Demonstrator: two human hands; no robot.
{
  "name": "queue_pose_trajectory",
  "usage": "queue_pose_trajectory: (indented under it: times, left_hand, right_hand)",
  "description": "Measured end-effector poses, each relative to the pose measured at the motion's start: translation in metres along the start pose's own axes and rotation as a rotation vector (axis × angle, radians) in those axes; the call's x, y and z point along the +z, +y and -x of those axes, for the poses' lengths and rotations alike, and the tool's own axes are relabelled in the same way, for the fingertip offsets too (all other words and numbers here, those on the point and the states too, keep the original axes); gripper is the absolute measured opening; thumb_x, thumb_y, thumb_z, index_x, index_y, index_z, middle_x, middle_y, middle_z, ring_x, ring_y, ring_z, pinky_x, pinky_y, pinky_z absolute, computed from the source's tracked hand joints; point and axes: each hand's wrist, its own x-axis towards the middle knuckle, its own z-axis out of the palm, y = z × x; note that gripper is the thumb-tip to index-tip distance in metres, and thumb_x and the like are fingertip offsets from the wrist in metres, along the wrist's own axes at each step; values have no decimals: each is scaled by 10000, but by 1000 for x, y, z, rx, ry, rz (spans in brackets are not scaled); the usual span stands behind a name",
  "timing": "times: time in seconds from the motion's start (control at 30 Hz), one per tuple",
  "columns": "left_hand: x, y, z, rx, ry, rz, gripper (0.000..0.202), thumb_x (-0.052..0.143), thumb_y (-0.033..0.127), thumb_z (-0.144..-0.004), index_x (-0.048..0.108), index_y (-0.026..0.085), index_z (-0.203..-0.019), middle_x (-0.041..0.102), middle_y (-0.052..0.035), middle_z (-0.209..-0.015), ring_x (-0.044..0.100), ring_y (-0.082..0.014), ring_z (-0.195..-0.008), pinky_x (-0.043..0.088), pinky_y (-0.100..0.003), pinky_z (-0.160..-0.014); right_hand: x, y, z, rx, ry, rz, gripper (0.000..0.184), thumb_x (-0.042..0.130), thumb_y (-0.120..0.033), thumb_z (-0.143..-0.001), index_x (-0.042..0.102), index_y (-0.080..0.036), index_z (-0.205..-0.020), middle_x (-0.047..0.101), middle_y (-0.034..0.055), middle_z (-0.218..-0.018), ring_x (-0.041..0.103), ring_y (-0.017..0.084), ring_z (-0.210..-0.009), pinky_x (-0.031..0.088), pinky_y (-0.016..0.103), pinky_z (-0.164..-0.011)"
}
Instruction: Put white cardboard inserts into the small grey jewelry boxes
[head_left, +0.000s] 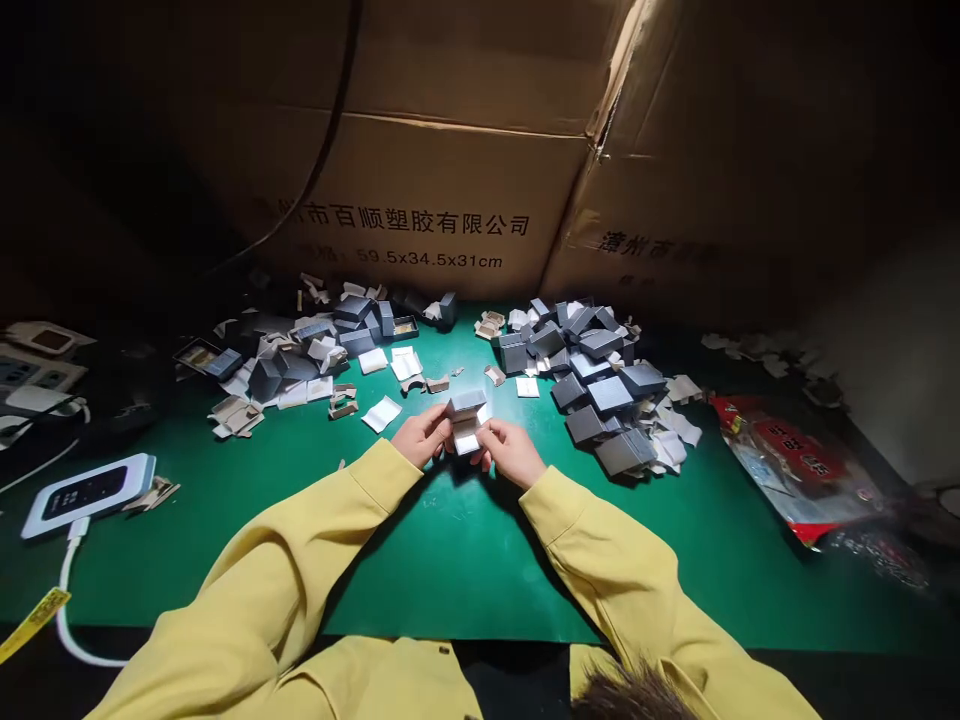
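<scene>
Between my two hands, a small dark grey cardboard box (pixel 468 402) is held with its lid raised and pale lining showing. My left hand (pixel 424 436) grips its left side, thumb and fingers closed on it. On the other side, my right hand (pixel 511 450) pinches the front right edge near the white lining. Piled to the right are several similar grey boxes (pixel 611 394). Another heap of grey boxes (pixel 352 315) mixed with paper scraps lies at the back left. A white paper insert (pixel 382 414) rests just beyond my left hand.
Large brown cartons (pixel 450 170) stand behind the green table (pixel 450 560). At the left sits a white device (pixel 88 494) with a white cable (pixel 71 570). A red and clear plastic bag (pixel 799 465) lies on the right. Torn card bits (pixel 236 415) are scattered around.
</scene>
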Motion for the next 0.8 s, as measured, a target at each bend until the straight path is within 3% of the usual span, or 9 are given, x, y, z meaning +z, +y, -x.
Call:
queue_pose_trajectory:
  times: [0.13,0.3,0.47,0.67,0.8]
  left_hand:
    - [-4,-1,-2,-38,-29,62,489,475,516,-867,633,95,-1061,548,10,-572,442,-81,-421,375,-219,-469]
    - [-3,0,-5,-111,-35,109,427,582,479,-803,661,116,-1013,552,12,-562,455,-87,-421,386,-221,-451]
    - [0,7,-11,-168,-59,184,516,670,520,-706,665,83,-980,550,3,-551,470,-99,-420,386,-229,-405]
    - [0,15,-18,-158,-125,154,551,643,556,-706,651,98,-1012,539,7,-489,501,-121,-410,407,-251,-438]
    - [0,17,-19,-155,-132,130,512,664,489,-691,640,118,-1042,500,28,-466,467,-109,-378,378,-246,-416]
  right_hand:
    - [4,-2,3,-39,23,21,226,545,-375,-773,499,-206,-630,598,-30,-504,541,104,-446,432,227,-511]
    - [2,-7,1,-49,35,24,308,536,-436,-796,481,-208,-596,522,-40,-427,509,114,-417,411,239,-495]
    - [0,-3,-8,-57,54,28,304,554,-449,-740,474,-206,-577,456,-66,-381,416,91,-387,358,227,-477]
    - [8,1,-13,-34,306,46,282,551,-411,-652,432,-207,-498,403,-69,-417,351,78,-426,281,220,-446]
    - [10,-4,-9,-46,301,81,271,518,-425,-681,456,-205,-534,412,-64,-423,370,84,-424,300,224,-461]
